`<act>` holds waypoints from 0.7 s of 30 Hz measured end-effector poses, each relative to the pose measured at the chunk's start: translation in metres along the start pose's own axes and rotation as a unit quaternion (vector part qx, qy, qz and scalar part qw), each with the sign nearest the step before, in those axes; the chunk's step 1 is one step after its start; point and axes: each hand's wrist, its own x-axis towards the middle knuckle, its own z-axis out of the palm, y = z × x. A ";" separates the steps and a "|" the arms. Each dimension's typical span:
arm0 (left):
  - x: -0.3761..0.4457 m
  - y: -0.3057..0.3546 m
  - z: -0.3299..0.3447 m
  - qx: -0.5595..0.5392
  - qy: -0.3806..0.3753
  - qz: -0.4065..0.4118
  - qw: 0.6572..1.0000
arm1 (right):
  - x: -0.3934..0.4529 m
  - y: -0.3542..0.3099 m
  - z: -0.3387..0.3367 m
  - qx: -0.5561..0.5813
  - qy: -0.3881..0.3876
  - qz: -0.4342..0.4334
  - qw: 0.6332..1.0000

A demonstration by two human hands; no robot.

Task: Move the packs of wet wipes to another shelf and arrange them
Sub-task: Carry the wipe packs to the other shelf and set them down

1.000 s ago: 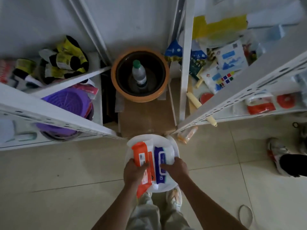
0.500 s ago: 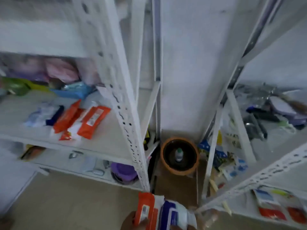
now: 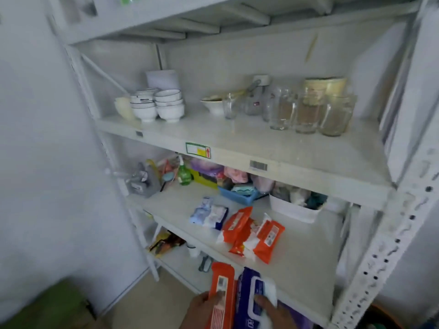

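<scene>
Several packs point(image 3: 251, 231) already lay mid-frame on the shelf point(image 3: 308, 264); an orange pack point(image 3: 222, 293) and blue pack point(image 3: 249, 298), gripped by left hand point(image 3: 202, 309) and right hand point(image 3: 275, 314), remained unplaced.

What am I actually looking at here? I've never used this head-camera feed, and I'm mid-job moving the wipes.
There is no machine: one camera on a person's head looks forward and down. At the bottom, the left hand grips an orange wipes pack, and the right hand holds a blue wipes pack. Ahead stands a white metal rack. Its middle shelf already carries orange packs and pale blue packs, with bins behind. The shelf above holds white bowls and glass jars.
</scene>
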 end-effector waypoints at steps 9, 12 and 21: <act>0.089 0.073 -0.106 -0.019 -0.030 0.011 0.999 | 0.022 -0.017 0.159 -0.094 -0.036 0.097 0.990; 0.133 0.090 -0.123 0.007 -0.031 0.026 0.999 | 0.051 -0.012 0.191 -0.095 -0.025 0.097 0.990; 0.285 0.150 -0.174 0.083 -0.041 0.023 0.995 | 0.187 -0.007 0.284 -0.071 0.051 0.082 0.993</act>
